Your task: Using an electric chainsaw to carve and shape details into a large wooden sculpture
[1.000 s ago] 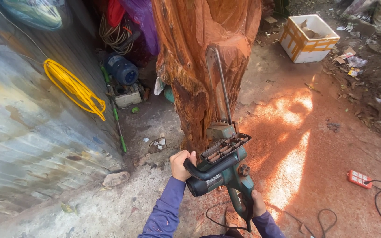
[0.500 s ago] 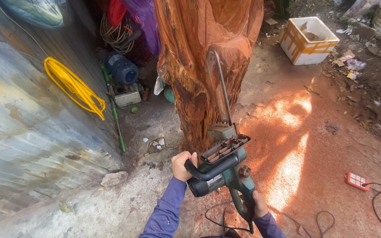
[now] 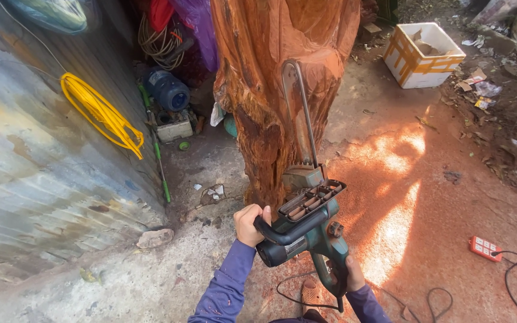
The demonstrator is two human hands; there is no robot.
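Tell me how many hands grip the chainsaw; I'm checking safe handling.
2. The left hand wraps the black front handle of the chainsaw; the right hand holds the rear grip, partly hidden behind the saw body.

green chainsaw (image 3: pixel 306 230) | upright | bar against reddish carved trunk (image 3: pixel 270 78)

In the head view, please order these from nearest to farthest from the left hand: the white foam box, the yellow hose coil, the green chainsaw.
1. Green chainsaw: the left hand grips its front handle.
2. Yellow hose coil: up and to the left, against the metal wall.
3. White foam box: far upper right, on the ground beyond the carved trunk.
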